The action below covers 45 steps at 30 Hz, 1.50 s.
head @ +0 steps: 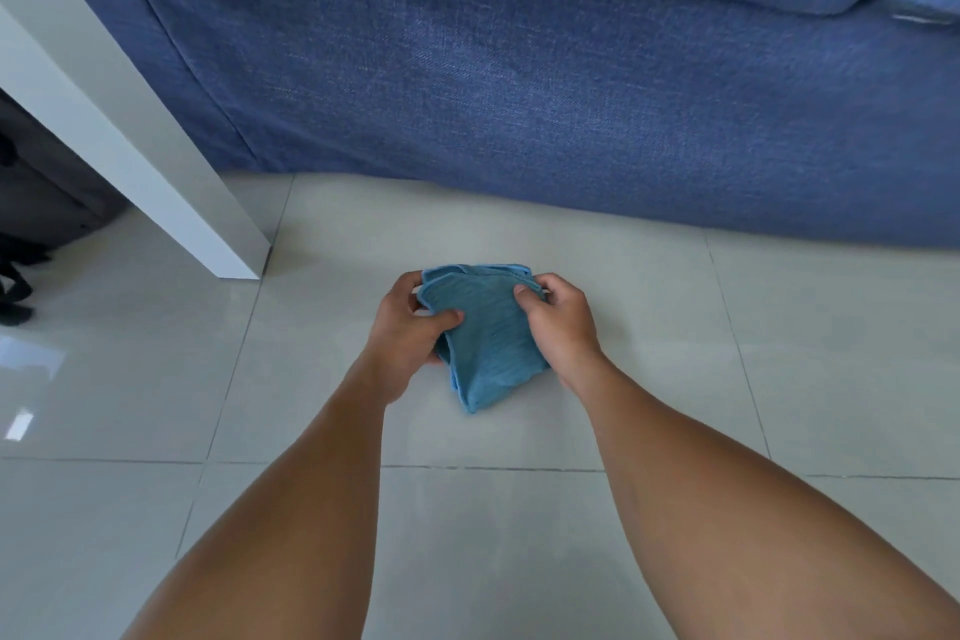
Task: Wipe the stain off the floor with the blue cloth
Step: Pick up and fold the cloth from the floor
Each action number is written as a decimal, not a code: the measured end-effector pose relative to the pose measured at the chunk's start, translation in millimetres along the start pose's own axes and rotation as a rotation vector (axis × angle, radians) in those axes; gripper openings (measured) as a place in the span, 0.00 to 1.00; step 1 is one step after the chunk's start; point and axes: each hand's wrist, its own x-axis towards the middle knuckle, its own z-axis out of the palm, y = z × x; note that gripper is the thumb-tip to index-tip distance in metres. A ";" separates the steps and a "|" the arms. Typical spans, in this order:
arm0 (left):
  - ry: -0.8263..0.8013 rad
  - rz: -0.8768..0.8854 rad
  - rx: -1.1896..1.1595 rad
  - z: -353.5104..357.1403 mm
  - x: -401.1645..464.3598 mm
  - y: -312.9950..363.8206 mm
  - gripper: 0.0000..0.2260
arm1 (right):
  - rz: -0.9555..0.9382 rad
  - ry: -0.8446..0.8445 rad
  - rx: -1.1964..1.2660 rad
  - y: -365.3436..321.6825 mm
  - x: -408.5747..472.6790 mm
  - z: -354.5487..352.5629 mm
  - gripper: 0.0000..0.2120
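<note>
Two bare arms reach out from the bottom of the view, over the pale tiled floor (779, 327). At their ends, both hands hold the blue cloth (485, 343) between them. The left hand (402, 335) pinches the left side of the cloth, with the thumb on top. The right hand (558, 322) grips the right side, with its fingers curled over the top edge. The cloth is folded or bunched into a small thick pad. Its lowest corner hangs down toward the tiles, but I cannot tell if it touches them.

A big blue sofa (571, 83) stands just behind the hands. A white table leg (130, 135) slants down on the left, and something dark (36, 203) sits behind it.

I cannot see any stain on the floor. It may be under the cloth, or too faint to show.

My guess is that the person is getting the cloth ready to rub. A few things could go wrong. The tiles look shiny and smooth, so a loose pad could slide or come unfolded. Rubbing the wrong spot would leave the stain there. A hard push forward could bump the cloth into the sofa.
</note>
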 end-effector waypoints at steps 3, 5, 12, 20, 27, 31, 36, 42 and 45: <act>0.097 0.083 0.036 -1.8 10.0 -2.3 0.24 | 0.044 -0.030 0.033 2.5 4.2 4.0 0.04; 0.090 0.116 0.075 -3.5 15.7 1.4 0.22 | 0.048 -0.046 0.035 0.5 7.3 5.1 0.07; 0.055 0.098 0.240 -18.7 -18.6 58.2 0.14 | 0.080 -0.121 -0.054 -48.9 -19.3 -17.9 0.10; 0.022 0.079 0.352 -33.4 -145.5 223.9 0.30 | 0.101 -0.162 -0.129 -233.3 -110.9 -61.3 0.10; 0.151 0.101 0.330 -72.2 -242.9 378.9 0.28 | 0.001 -0.274 -0.240 -422.0 -173.5 -82.5 0.11; 0.268 0.122 0.298 -120.8 -275.1 429.4 0.27 | -0.080 -0.383 -0.318 -494.9 -193.7 -53.2 0.11; 0.466 0.103 0.244 -199.6 -311.2 434.7 0.27 | -0.202 -0.547 -0.364 -537.7 -218.2 29.2 0.13; 0.718 -0.037 0.172 -283.8 -377.6 376.9 0.29 | -0.331 -0.825 -0.501 -534.4 -272.9 145.8 0.14; 0.825 -0.106 0.115 -310.5 -405.6 346.0 0.30 | -0.370 -0.939 -0.554 -522.0 -304.4 189.9 0.15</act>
